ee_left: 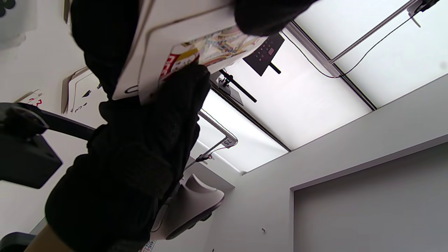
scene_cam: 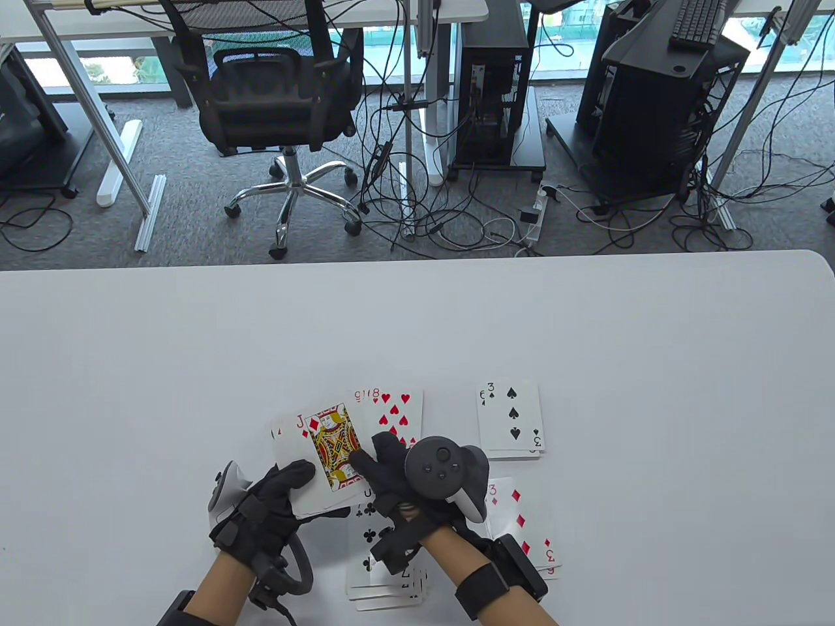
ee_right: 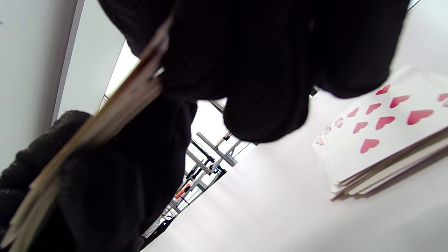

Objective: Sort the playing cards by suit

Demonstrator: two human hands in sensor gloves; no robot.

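My left hand [scene_cam: 301,488] grips a small stack of cards face up, with the jack of diamonds [scene_cam: 329,450] on top. My right hand [scene_cam: 368,460] reaches across and pinches the jack's right edge. In the left wrist view the gloved left hand [ee_left: 140,147] clasps the stack [ee_left: 196,49] from below. Four face-up piles lie on the white table [scene_cam: 196,339]: hearts [scene_cam: 394,411], spades with a 3 on top [scene_cam: 512,417], diamonds with a 3 on top [scene_cam: 525,521], and clubs [scene_cam: 378,561], partly hidden under my right wrist. The hearts pile [ee_right: 385,133] lies just beyond my right fingers [ee_right: 266,87].
The table's far edge [scene_cam: 417,257] runs across the middle of the table view. Beyond it stand an office chair [scene_cam: 280,98], computer towers [scene_cam: 496,85] and floor cables. A bare white surface stretches left, right and behind the piles.
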